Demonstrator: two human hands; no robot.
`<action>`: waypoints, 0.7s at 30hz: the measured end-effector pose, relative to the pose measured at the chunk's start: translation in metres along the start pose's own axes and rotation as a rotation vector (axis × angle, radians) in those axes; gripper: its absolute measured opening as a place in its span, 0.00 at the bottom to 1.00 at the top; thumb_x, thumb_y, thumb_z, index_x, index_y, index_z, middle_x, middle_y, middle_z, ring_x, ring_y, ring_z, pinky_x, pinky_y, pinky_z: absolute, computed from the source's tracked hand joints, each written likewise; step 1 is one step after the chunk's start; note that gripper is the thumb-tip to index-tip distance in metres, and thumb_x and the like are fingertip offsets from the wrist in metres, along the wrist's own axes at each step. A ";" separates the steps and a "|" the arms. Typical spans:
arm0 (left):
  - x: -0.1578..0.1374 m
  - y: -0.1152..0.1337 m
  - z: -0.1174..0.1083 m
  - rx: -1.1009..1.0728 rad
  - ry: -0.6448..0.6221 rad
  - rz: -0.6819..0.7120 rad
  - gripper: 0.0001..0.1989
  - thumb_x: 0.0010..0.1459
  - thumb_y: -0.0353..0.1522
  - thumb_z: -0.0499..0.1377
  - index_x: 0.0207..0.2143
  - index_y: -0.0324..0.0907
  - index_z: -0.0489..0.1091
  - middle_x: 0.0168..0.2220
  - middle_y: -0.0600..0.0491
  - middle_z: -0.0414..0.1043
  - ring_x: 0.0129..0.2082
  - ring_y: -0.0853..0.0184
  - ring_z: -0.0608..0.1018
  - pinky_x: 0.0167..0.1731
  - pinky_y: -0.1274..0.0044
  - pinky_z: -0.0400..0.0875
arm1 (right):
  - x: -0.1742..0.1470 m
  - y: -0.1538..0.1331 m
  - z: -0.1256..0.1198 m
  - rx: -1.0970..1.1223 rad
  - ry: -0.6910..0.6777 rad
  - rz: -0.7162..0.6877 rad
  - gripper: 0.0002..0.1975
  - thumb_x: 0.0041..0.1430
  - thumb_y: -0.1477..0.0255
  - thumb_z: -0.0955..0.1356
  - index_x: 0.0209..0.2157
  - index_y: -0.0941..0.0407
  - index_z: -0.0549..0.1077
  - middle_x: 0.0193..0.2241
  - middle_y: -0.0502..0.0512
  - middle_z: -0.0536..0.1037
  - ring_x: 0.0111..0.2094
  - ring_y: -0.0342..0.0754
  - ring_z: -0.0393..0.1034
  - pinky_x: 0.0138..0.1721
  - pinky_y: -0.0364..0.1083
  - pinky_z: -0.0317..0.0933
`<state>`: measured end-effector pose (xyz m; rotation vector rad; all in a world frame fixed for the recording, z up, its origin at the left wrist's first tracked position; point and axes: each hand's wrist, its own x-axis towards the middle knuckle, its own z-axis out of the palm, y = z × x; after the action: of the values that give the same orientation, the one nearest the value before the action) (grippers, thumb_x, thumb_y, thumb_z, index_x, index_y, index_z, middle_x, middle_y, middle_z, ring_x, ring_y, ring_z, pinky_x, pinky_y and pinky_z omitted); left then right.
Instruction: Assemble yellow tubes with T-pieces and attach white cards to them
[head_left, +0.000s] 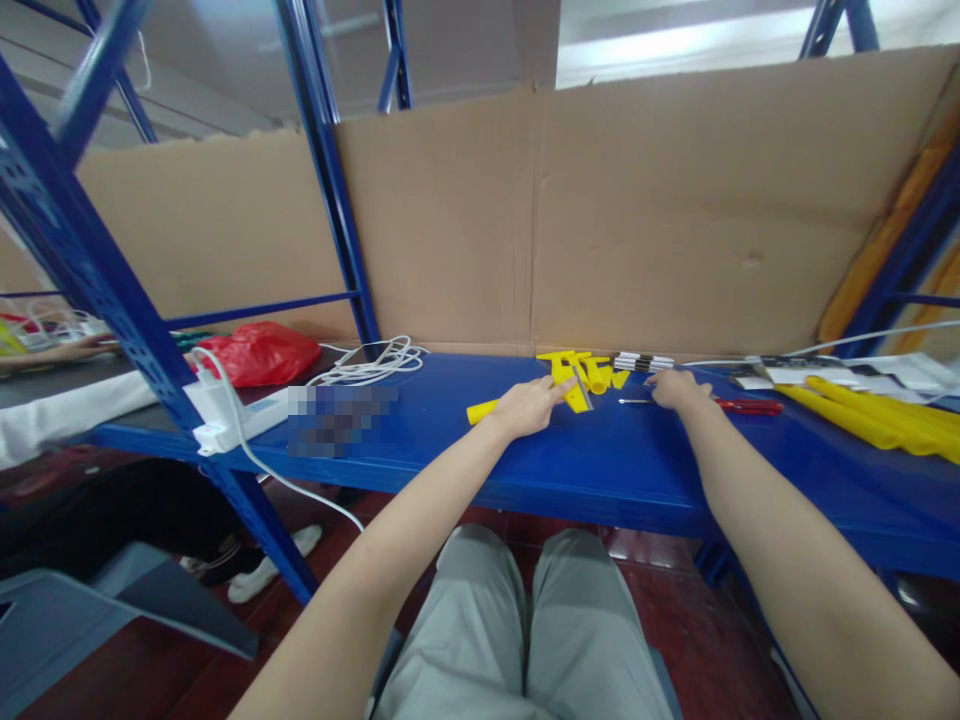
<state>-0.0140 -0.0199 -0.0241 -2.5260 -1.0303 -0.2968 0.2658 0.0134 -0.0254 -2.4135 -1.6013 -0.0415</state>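
My left hand is closed around a yellow scraper. Its handle end sticks out to the left, and its wide head with a thin metal blade shows past my fingertips. Just behind it lies a small pile of yellow plastic scraper parts. Over on the right, my right hand is low over the tabletop with its fingertips pinched together; whatever is between them is too small to make out. A screwdriver with a red handle lies beneath that hand, which hides its middle.
Small black-and-white packs lie behind my right hand. Yellow bags and papers are on the right of the blue table. A white power strip, coiled cable and red bag sit left. Cardboard walls the back.
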 end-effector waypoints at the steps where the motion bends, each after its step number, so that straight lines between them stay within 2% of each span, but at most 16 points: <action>1: 0.000 0.000 0.000 0.000 0.000 0.000 0.25 0.67 0.30 0.43 0.66 0.44 0.52 0.46 0.45 0.69 0.44 0.61 0.76 0.42 0.75 0.69 | 0.003 0.002 0.003 0.003 -0.004 0.006 0.20 0.56 0.73 0.64 0.50 0.49 0.75 0.56 0.64 0.70 0.59 0.64 0.58 0.55 0.69 0.52; 6: 0.000 0.001 -0.002 -0.012 -0.008 0.007 0.25 0.67 0.31 0.43 0.66 0.44 0.53 0.46 0.44 0.69 0.45 0.61 0.76 0.41 0.75 0.70 | 0.014 0.008 0.015 0.015 -0.004 -0.010 0.20 0.54 0.70 0.66 0.49 0.45 0.76 0.53 0.63 0.71 0.58 0.66 0.59 0.54 0.71 0.51; 10: 0.000 0.002 -0.003 -0.025 -0.013 0.012 0.25 0.67 0.30 0.43 0.66 0.43 0.53 0.47 0.44 0.69 0.46 0.60 0.76 0.42 0.74 0.70 | 0.013 0.007 0.014 0.014 0.008 -0.018 0.20 0.54 0.70 0.66 0.49 0.46 0.76 0.52 0.63 0.71 0.58 0.66 0.59 0.54 0.72 0.51; 16: 0.000 0.003 -0.004 -0.036 -0.019 0.013 0.25 0.67 0.30 0.43 0.65 0.43 0.54 0.47 0.44 0.69 0.46 0.60 0.76 0.42 0.73 0.71 | -0.002 -0.004 0.000 0.025 -0.025 0.037 0.18 0.59 0.70 0.62 0.49 0.53 0.75 0.54 0.66 0.70 0.59 0.63 0.57 0.55 0.68 0.53; 21: 0.000 0.004 -0.005 -0.034 -0.021 0.018 0.25 0.66 0.30 0.44 0.65 0.44 0.55 0.47 0.44 0.69 0.46 0.61 0.76 0.43 0.74 0.70 | 0.002 -0.003 0.003 0.048 0.009 0.054 0.15 0.59 0.68 0.62 0.44 0.55 0.76 0.50 0.67 0.73 0.55 0.62 0.63 0.53 0.65 0.57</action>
<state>-0.0118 -0.0246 -0.0206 -2.5729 -1.0183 -0.2857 0.2634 0.0168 -0.0274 -2.4154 -1.5147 -0.0043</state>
